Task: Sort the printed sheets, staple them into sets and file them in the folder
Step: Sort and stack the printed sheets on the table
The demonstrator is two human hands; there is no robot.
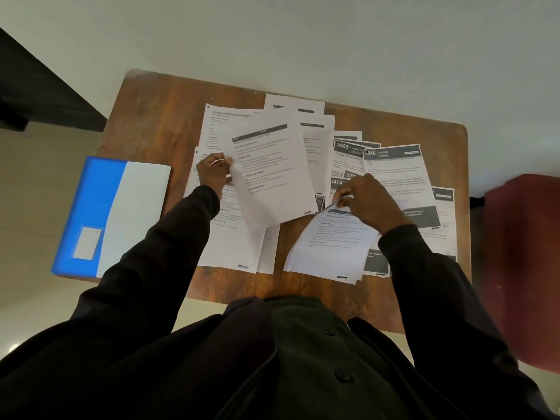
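Several printed sheets lie spread over the wooden table (145,116). My left hand (213,172) pinches the left edge of one text sheet (272,177) and holds it tilted above the others. My right hand (369,198) pinches the upper corner of another text sheet (330,247) that lies near the front edge. Sheets with dark number headers (394,165) fan out at the right. A blue and white folder (112,216) lies shut at the table's left edge, partly overhanging it. No stapler shows in view.
A dark red seat (524,253) stands right of the table. A dark object (36,92) fills the upper left corner. The table's far edge meets a pale wall. Bare wood shows at the back left and along the front edge.
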